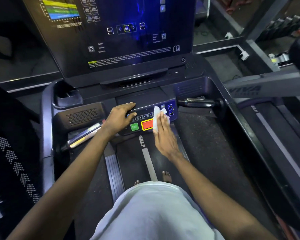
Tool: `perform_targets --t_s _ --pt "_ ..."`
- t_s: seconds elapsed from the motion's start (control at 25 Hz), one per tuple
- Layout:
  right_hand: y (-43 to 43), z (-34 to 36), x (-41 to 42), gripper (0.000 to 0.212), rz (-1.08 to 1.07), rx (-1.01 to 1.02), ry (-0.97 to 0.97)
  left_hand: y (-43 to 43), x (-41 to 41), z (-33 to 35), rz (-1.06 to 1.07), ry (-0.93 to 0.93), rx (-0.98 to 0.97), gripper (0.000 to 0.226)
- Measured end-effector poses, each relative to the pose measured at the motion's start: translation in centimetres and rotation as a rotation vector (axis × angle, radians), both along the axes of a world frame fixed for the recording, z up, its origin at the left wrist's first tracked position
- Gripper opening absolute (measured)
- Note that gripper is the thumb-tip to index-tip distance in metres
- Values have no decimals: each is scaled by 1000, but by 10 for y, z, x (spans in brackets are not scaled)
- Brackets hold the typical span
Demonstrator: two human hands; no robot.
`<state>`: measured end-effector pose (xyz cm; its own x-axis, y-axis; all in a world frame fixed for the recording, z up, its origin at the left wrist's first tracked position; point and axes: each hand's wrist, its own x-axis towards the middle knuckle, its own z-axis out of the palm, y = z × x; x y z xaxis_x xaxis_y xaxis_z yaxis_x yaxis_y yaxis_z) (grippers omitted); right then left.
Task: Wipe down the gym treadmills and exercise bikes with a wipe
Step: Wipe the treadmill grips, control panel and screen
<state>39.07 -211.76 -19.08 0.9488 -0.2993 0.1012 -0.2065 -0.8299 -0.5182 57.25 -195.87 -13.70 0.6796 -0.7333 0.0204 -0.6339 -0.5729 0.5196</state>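
1. The treadmill (47,118) fills most of the view. The person stands on it facing its console, with bare toes (166,176) showing at 6 o'clock above a pale shirt (154,213).
2. The display screen (125,40) rises at 12 o'clock. It is dark with a blue glow, a coloured chart in its 11 o'clock corner and an "OK" key near its middle.
3. The dark running belt (206,135) stretches from the centre towards 5 o'clock and carries a grey stripe with the word "SELF".
4. A second treadmill (275,135) lies alongside at 3 o'clock. Another dark machine (12,153) with dotted white lettering stands at 9 o'clock.
5. The control panel (145,110) sits at the centre, below the screen. A cup holder (68,97) lies at 10 o'clock from it.
6. A chrome handlebar (83,135) slants out at 8 o'clock from the panel. A dark handlebar (197,102) juts out at 3 o'clock from it.
7. The left hand (119,116) lies flat on the panel's 9 o'clock end, with its fingers straight, together and reaching towards 2 o'clock. It holds nothing.
8. The right hand (164,137) comes in from 5 o'clock with its fingers straight and pressed flat onto the wipe.
9. The wipe (157,116), white and crumpled, is on the panel's 3 o'clock half under those fingers. It sticks out past them towards 12 o'clock and covers the right edge of the red button.
10. The red button (146,124), framed in yellow, sits on the panel's lower edge. The green button (134,126) is just beside it at 9 o'clock, between the two hands.
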Motion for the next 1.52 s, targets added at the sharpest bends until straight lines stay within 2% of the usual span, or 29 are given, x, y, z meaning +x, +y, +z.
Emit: perform_targets --t_s 0.08,0.2,0.36,0.52,0.6,0.76,1.04,1.12,1.2,1.28,1.36,1.52 --pt "-9 9 7 57 -110 88 -25 15 -3 -3 -8 -51 -12 49" --pt "-11 14 14 48 -274 187 -170 29 -5 -7 -15 -75 -8 51" --pt "-13 10 14 27 -203 102 -266 36 -6 -6 -21 -49 -16 52" --pt "-37 19 26 24 -409 75 -328 44 -7 -6 -22 -49 -46 52" --pt "-22 18 26 25 -385 103 -331 46 -6 -8 -16 -40 -57 53" --pt "8 6 11 32 -182 171 -293 45 -8 -10 4 -28 -70 53" --pt "-43 19 32 18 -388 156 -366 42 -14 -9 56 -19 -75 52" --pt "-35 20 32 21 -379 220 -380 41 -16 -9 67 -16 -69 52" --pt "-18 17 28 25 -281 269 -356 41 -17 -10 76 -17 -65 52" --pt "-9 12 21 25 -167 259 -311 43 -18 -10 95 -23 -62 53" --pt "-19 11 23 19 -126 243 -346 48 -21 -9 120 -49 -42 56" --pt "-34 12 34 15 -293 292 -395 65 -23 -5 179 -13 -8 61"
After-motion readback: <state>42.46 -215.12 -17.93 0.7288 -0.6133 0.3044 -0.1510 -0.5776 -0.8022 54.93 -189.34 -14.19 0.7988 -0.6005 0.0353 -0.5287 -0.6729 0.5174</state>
